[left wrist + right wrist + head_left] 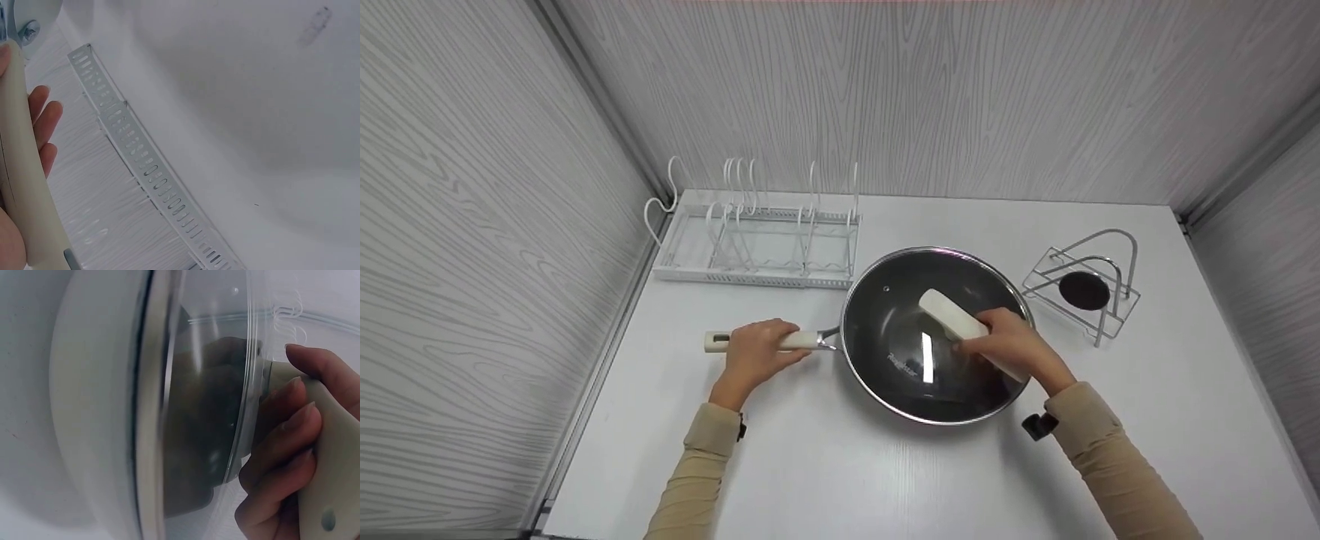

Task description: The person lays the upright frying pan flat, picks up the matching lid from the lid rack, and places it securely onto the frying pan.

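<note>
A frying pan [93, 405] with a pale outside and a cream handle stands on the white table. Its glass lid [885, 330], edged with a metal rim, covers the top and shows a dark inside. My left hand [755, 349] grips the pan handle [802, 340], which points left; the left wrist view shows fingers [46, 126] on its far side. On the lid, my right hand [1009, 345] holds the cream lid handle [949, 311]. The right wrist view has its fingers [287, 450] curled round that handle. Whether any gap lies under the lid's rim, I cannot tell.
At the back left stands a white dish rack [757, 279] with upright wire loops, close to the pan's edge. Right of the pan is a metal wire stand [1119, 296] with a dark round disc [1084, 290]. Grey-grained panels [922, 97] wall the table on several sides.
</note>
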Demonstrator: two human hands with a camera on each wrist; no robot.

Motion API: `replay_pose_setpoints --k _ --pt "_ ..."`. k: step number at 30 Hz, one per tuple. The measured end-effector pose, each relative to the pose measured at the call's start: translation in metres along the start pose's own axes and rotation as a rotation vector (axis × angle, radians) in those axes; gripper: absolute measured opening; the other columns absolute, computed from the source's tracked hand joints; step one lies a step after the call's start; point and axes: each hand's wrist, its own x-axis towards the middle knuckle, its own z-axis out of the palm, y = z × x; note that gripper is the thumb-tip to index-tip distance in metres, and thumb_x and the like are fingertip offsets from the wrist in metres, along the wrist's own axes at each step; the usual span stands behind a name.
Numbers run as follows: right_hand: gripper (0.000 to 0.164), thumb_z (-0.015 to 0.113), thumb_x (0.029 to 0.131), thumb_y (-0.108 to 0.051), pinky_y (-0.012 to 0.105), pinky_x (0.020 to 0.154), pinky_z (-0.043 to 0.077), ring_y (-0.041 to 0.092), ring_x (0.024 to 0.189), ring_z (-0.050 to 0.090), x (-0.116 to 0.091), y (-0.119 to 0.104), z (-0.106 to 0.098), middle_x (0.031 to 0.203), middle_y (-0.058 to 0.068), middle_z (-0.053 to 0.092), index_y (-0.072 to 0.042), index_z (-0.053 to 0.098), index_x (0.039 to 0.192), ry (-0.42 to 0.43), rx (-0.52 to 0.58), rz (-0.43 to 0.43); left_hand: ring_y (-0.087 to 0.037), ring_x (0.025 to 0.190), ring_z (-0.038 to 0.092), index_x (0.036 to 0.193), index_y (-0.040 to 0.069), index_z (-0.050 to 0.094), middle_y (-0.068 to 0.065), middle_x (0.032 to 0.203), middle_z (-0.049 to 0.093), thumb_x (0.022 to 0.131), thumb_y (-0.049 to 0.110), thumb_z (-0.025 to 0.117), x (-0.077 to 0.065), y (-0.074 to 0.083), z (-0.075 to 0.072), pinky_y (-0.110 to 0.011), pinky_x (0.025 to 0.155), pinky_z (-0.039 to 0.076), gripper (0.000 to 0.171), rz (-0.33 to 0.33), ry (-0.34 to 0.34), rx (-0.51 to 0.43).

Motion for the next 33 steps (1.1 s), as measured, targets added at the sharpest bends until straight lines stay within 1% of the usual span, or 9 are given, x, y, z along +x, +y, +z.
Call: replay_pose_setpoints --k 4,9,12,15,17,20,23,27,33 --pt "0.033 0.081 0.075 -0.026 0.03 0.057 0.049 0.019 0.067 0.057 0.002 0.001 -0.002 0.08 0.005 0.062 -0.005 0.067 0.097 0.005 -0.024 -0.002 -0.019 0.069 0.067 0.095 0.011 0.077 0.0 0.085 0.074 0.072 0.041 0.087 0.001 0.0 0.001 -0.038 0.058 0.054 0.039 -0.004 0.016 -0.014" --pt "0.033 0.08 0.075 -0.028 0.03 0.056 0.048 0.018 0.066 0.057 0.0 0.002 0.0 0.079 0.003 0.063 -0.007 0.068 0.097 0.027 -0.051 -0.014 -0.018 0.069 0.067 0.095 0.011 0.076 -0.001 0.085 0.074 0.073 0.04 0.087 0.0 0.001 0.001 -0.038 0.059 0.054 0.039 -0.013 0.005 -0.036" --pt "0.03 0.078 0.075 -0.03 0.03 0.054 0.045 0.016 0.063 0.055 -0.004 0.002 0.002 0.074 0.001 0.06 -0.009 0.067 0.092 0.068 -0.12 -0.059 -0.018 0.068 0.066 0.096 0.01 0.076 -0.001 0.085 0.073 0.074 0.04 0.087 0.0 0.001 -0.001 -0.038 0.058 0.053 0.038 -0.001 -0.014 -0.035" --pt "0.029 0.078 0.074 -0.033 0.03 0.052 0.038 0.015 0.06 0.048 -0.009 0.001 0.001 0.066 -0.003 0.051 -0.012 0.06 0.081 0.129 -0.227 -0.109 -0.018 0.069 0.066 0.096 0.01 0.076 -0.001 0.086 0.073 0.076 0.04 0.085 0.001 0.001 -0.001 -0.039 0.058 0.053 0.037 0.024 -0.034 -0.045" --pt "0.032 0.079 0.073 -0.035 0.03 0.051 0.033 0.015 0.06 0.043 -0.014 0.0 0.0 0.065 -0.004 0.045 -0.013 0.055 0.076 0.165 -0.293 -0.134 -0.017 0.069 0.066 0.096 0.01 0.075 -0.001 0.086 0.073 0.076 0.038 0.085 0.001 0.0 -0.001 -0.039 0.058 0.053 0.036 0.042 -0.036 -0.06" --pt "0.037 0.081 0.075 -0.037 0.031 0.053 0.029 0.015 0.061 0.041 -0.021 -0.001 -0.004 0.065 -0.003 0.041 -0.013 0.052 0.077 0.189 -0.348 -0.155 -0.017 0.068 0.065 0.095 0.009 0.075 -0.002 0.085 0.073 0.076 0.037 0.086 0.001 -0.003 -0.002 -0.038 0.056 0.052 0.035 0.057 -0.03 -0.081" --pt "0.037 0.083 0.076 -0.037 0.032 0.055 0.03 0.016 0.063 0.043 -0.029 -0.001 -0.008 0.068 -0.002 0.044 -0.011 0.057 0.084 0.199 -0.359 -0.169 -0.017 0.068 0.065 0.094 0.008 0.075 -0.002 0.085 0.072 0.075 0.036 0.086 0.002 -0.004 -0.003 -0.038 0.056 0.052 0.035 0.068 -0.025 -0.092" --pt "0.035 0.082 0.079 -0.035 0.034 0.06 0.037 0.017 0.068 0.047 -0.038 0.001 -0.013 0.074 -0.002 0.054 -0.009 0.065 0.094 0.237 -0.348 -0.212 -0.017 0.068 0.066 0.093 0.008 0.074 -0.003 0.086 0.073 0.075 0.035 0.087 0.002 -0.004 -0.005 -0.038 0.056 0.053 0.035 0.077 -0.019 -0.092" --pt "0.016 0.079 0.084 -0.024 0.035 0.063 0.048 0.013 0.07 0.058 -0.048 0.008 -0.026 0.078 -0.004 0.064 -0.012 0.069 0.089 0.314 -0.304 -0.334 -0.017 0.068 0.064 0.092 0.006 0.074 -0.003 0.083 0.071 0.076 0.03 0.087 0.003 -0.003 -0.009 -0.035 0.058 0.053 0.032 0.078 0.009 -0.148"
